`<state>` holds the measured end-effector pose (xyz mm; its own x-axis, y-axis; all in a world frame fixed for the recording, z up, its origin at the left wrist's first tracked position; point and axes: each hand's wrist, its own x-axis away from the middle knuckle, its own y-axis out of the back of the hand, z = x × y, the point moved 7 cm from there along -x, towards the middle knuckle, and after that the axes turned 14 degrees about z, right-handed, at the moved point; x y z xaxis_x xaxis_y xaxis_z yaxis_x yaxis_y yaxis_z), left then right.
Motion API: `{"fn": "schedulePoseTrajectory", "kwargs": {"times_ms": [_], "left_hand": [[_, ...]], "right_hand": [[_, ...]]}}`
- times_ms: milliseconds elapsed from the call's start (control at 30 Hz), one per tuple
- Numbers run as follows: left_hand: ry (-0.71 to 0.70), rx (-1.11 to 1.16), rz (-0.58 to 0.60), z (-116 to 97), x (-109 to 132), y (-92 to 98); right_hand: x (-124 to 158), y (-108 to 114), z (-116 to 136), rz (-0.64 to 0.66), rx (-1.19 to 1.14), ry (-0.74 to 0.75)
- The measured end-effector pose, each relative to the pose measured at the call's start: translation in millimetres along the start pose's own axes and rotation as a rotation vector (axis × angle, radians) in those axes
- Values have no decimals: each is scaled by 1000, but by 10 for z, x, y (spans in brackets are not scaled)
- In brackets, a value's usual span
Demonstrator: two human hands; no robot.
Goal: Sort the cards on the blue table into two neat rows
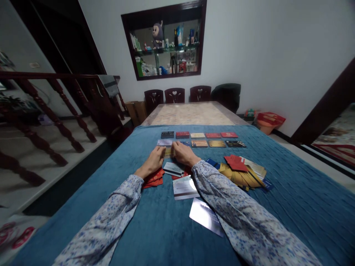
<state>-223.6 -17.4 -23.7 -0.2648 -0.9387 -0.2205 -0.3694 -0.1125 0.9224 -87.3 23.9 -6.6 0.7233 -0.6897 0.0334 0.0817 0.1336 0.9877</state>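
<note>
Between my two hands a gold card (168,152) lies just in front of the second row of cards. My left hand (154,159) has its curled fingers on the left end of that card, and my right hand (183,152) grips its right end. Behind them a silver card (164,142) and a blue card, partly covered by my right hand, belong to the row. Below my hands are a pale card with a dark stripe (173,169), a white card (185,187) and a shiny silver card (205,217). Red cards (154,179) are spread under my left wrist.
Two rows of cards, including a black card (235,144) and an orange-toned card (199,143), lie on the blue cloth (133,221). Right of my right sleeve is a loose pile of gold cards (240,178) with a red card (236,163) on top. Chairs (174,95) stand beyond the table.
</note>
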Motion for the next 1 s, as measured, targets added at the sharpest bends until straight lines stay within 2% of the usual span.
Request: {"fn": "schedulePoseTrajectory", "kwargs": {"times_ms": [233, 400, 733, 1000], "left_hand": [[-27, 12, 4, -22, -18, -8], [-19, 29, -7, 24, -21, -24], [8, 5, -58, 45, 27, 22], [18, -54, -53, 18, 22, 86]], "right_hand": [[-39, -44, -20, 19, -39, -12], [-47, -52, -6, 6, -69, 37], [-20, 12, 47, -27, -30, 79], [47, 149, 122, -64, 10, 144]]}}
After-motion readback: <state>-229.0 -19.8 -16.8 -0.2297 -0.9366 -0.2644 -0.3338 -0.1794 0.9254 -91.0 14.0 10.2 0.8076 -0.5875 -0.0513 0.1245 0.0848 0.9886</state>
